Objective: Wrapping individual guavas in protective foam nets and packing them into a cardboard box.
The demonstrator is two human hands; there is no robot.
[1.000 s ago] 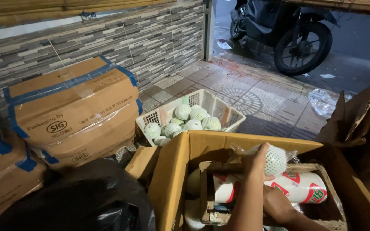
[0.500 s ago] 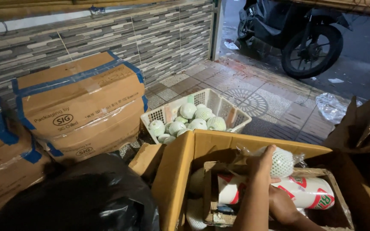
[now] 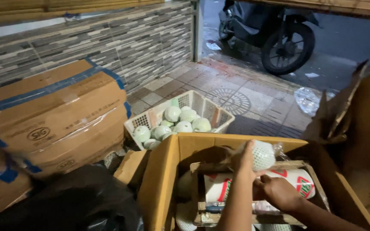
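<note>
- My left hand is up over the open cardboard box, grip closed around a round fruit in white foam net; the fruit sticks out to the right of my fingers, above the box's far half.
- My right hand is lower and nearer, inside the box, resting on a red-and-white printed wrapper; fingers are curled but I cannot tell whether the grip is actually pinching anything.
- The two hands are close, left just above and far of the right.
- More netted fruit shows pale in the box's left side, below the left forearm.
- Far left of the box, a white plastic basket on the tiled floor holds several more netted fruits.
- Left: taped brown cartons stacked against a stone-tile wall; a black plastic bag near left.
- Far: a parked scooter at the street edge.
- Right: a torn cardboard flap.
</note>
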